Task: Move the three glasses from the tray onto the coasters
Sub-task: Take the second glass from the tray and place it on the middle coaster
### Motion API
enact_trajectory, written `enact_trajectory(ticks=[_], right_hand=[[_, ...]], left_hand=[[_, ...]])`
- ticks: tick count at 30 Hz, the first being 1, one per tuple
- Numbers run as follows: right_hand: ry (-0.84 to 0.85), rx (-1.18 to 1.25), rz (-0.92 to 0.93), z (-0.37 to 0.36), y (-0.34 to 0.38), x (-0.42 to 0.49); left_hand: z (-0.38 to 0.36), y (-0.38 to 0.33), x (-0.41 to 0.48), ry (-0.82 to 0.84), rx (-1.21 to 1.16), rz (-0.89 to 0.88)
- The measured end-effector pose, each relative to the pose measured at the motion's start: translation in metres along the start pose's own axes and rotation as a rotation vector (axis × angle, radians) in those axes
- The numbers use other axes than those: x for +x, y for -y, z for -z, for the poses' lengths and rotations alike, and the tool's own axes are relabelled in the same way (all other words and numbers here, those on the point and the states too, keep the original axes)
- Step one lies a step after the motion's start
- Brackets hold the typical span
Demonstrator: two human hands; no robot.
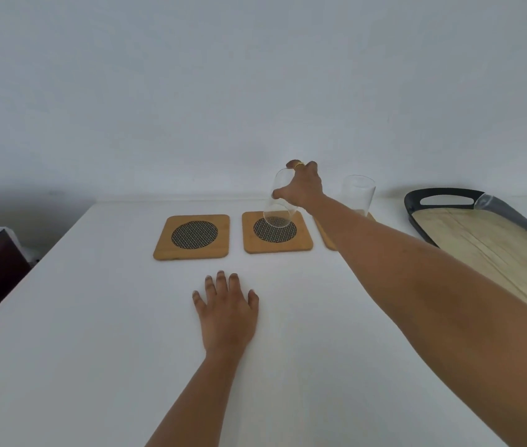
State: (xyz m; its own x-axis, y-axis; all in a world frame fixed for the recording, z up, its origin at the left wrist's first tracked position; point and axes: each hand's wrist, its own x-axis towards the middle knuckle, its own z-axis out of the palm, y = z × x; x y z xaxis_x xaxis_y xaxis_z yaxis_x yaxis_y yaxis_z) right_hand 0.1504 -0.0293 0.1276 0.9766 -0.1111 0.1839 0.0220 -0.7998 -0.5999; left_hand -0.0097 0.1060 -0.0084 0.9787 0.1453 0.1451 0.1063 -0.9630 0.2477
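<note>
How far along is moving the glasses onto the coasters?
One glass already stands on the right coaster. The right hand holds a second glass, tilted, over the middle coaster. The third glass lies on the tray; the left coaster is bare.

light: soft, even | shadows: faint | edges: wide-angle warp

R hand w/ tilted glass over mid coaster

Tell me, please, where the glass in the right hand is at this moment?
In the head view it is the held glass, tilted in the right hand just above the middle coaster, between the bare left coaster and the second glass.
</note>
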Motion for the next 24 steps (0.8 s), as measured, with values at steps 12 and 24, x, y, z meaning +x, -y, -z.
enact_trajectory(ticks=[12, 24], right_hand=[[0.052, -0.145, 0.120, -0.024, 0.003, 0.007], [0.092, -0.230, 0.147, -0.028, -0.003, 0.009]], left_hand=[[0.000, 0.000, 0.001, 0.007, -0.018, -0.001], [-0.001, 0.000, 0.001, 0.005, -0.023, 0.001]])
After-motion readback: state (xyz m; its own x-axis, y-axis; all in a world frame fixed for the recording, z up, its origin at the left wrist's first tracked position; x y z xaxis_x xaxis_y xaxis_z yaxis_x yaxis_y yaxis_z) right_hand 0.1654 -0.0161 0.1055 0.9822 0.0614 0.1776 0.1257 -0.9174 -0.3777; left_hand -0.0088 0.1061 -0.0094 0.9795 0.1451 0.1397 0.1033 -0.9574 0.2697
